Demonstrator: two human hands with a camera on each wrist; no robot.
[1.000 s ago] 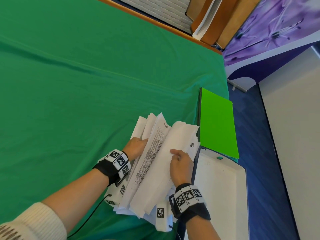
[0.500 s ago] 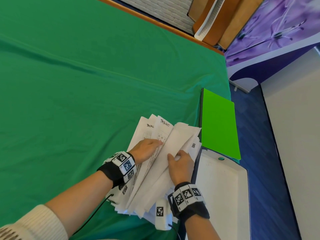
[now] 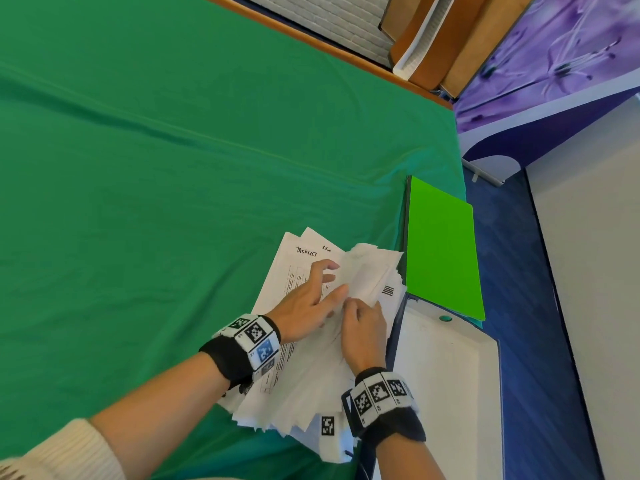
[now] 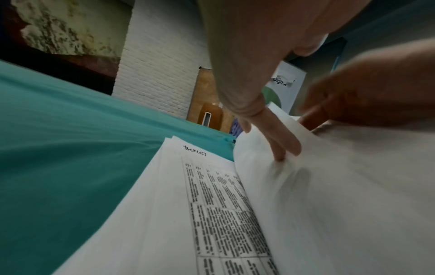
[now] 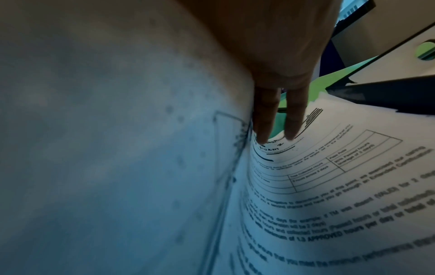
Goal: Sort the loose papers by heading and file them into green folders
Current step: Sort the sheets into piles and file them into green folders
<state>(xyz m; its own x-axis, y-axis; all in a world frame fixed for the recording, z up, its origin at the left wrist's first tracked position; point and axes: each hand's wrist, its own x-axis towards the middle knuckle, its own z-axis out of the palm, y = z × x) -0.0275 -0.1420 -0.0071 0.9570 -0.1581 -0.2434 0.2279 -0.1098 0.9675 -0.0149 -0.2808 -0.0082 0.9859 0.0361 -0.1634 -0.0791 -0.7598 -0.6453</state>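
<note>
A loose stack of white papers lies on the green cloth near the table's right edge. Its bared sheet is headed TASKLIST by hand. My left hand lies over the stack with straight fingers that press against the raised sheets. My right hand pinches those raised sheets, thumb on top and fingers beneath. Under them lies a printed page with a table. A bright green folder lies shut, just right of the stack.
A white tray with a small green knob sits at the table's near right corner, against the folder. Green cloth stretches left and far. Wooden boards lean behind the table. Blue floor runs along the right.
My left hand has slid forward and right across the stack onto the raised sheets. The upper sheets have swung right, baring the TASKLIST heading. My right hand has stayed on them.
</note>
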